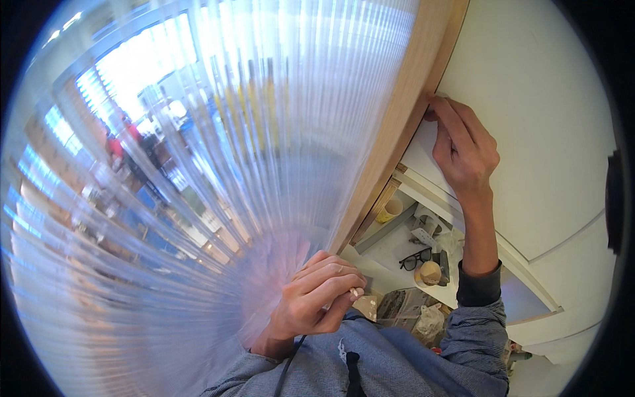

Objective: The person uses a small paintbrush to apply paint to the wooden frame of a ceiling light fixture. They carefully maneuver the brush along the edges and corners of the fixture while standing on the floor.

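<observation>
My left hand, low in the middle beside the ribbed clear panel, is closed with its fingers curled in. A small pale bit pokes out at its fingertips, too small to name. Higher up on the right, my right hand is closed in a pinch. Its fingertips meet the seam between the light wooden frame and the white board. Whatever lies between those fingers is hidden.
Below the white board, an opening shows a shelf with dark-rimmed glasses, a yellow cup and a round tan-topped container. Crumpled plastic bags lie lower down. Through the ribbed panel, a bright window and a room appear distorted.
</observation>
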